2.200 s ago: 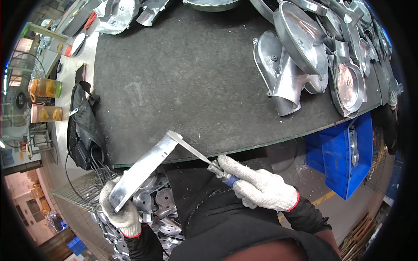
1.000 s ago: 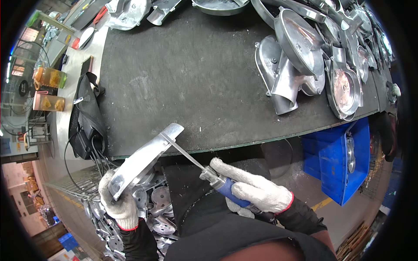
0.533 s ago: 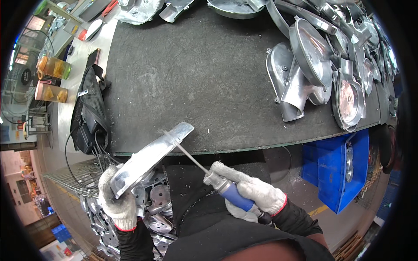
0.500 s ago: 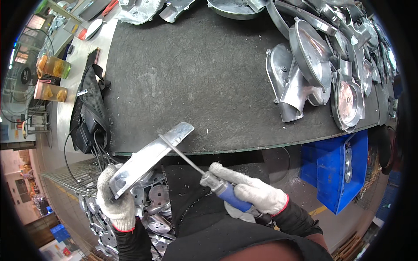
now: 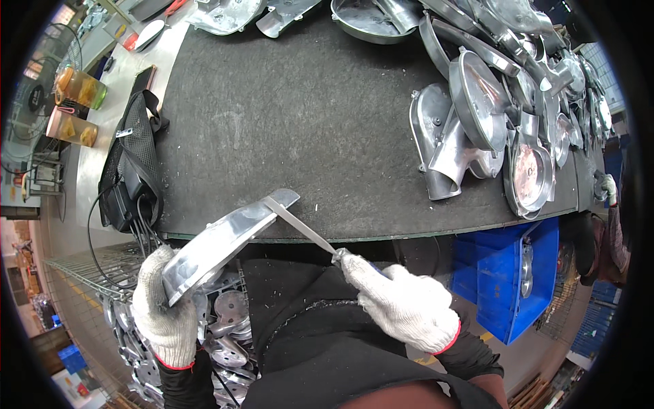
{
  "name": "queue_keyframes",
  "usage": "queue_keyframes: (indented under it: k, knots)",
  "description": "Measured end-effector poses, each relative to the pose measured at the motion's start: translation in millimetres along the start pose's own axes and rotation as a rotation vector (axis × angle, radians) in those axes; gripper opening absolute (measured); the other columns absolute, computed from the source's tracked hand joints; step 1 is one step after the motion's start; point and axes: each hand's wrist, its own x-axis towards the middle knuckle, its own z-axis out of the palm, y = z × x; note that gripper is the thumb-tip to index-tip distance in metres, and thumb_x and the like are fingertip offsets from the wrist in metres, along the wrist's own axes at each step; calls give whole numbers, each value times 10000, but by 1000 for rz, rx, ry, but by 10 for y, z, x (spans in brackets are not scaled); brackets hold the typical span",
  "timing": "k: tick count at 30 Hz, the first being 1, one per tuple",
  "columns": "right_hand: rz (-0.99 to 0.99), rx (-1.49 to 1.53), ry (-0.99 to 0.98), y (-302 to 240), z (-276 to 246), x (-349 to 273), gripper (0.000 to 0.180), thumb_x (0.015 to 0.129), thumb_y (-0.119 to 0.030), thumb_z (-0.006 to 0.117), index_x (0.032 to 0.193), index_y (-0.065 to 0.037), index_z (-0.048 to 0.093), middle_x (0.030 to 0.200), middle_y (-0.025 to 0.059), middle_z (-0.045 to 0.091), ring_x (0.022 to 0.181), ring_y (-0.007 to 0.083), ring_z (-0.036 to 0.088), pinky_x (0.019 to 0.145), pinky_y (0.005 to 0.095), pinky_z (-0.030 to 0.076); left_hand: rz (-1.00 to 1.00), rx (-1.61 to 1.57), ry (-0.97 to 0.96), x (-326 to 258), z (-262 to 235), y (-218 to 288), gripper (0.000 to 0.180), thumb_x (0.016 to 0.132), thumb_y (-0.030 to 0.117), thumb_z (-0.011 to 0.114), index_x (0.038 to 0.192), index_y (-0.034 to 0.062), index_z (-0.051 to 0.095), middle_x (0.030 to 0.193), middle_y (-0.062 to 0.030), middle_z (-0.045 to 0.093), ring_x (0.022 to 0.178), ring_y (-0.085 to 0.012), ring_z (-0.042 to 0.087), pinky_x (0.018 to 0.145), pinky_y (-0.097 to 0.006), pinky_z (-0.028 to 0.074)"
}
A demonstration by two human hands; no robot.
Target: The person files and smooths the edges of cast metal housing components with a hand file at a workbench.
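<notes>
My left hand (image 5: 165, 317), in a white knit glove, is closed around the near end of a curved, shiny cast metal part (image 5: 221, 244). That casting slants up to the right, its far end over the edge of the dark work mat (image 5: 272, 129). In my right hand (image 5: 409, 300), also gloved, is a handheld power file; its blue grip is mostly hidden by the fingers. The thin flat file blade (image 5: 303, 226) points up-left, its tip lying against the casting near the far end.
Similar metal castings (image 5: 477, 102) are piled at the right of the bench, with others along the back. A black mesh bag (image 5: 133, 163) and cables lie at left, beside drink containers (image 5: 78, 88). Below are a wire basket of metal parts (image 5: 228, 307) and a blue bin (image 5: 504, 279). Another person's gloved hand (image 5: 608, 189) shows far right.
My right hand has turned over the file's grip, covering most of the blue body. The blade tip has shifted toward the casting's far end. Another person has come into view at right.
</notes>
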Motion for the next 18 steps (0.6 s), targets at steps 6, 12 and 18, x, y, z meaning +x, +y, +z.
queue_keyframes:
  k: [6,12,18]
  knots:
    - [103,-62,74,47,-135,22,665,951,-309,720,1564,-382,475,712,71,554,465,258,585,447,405,503,-24,-28,28,-94,29,-77,477,788,-141,733,1242,-6,673,1161,-147,738,1076,-243,723,944,-337,571]
    - [-52,534,12,153,50,36,654,995,-318,629,1611,-278,412,929,143,714,632,292,699,606,376,572,37,-15,35,-88,29,-83,433,828,-125,700,1247,-21,674,1161,-157,739,1069,-245,726,957,-350,578]
    - [453,1097,-425,168,-180,81,706,1069,-366,533,1686,-207,230,865,46,644,611,112,627,566,280,545,-53,-115,26,-252,105,-334,421,895,-60,717,1306,-8,645,1237,-147,717,1140,-243,694,1008,-360,532]
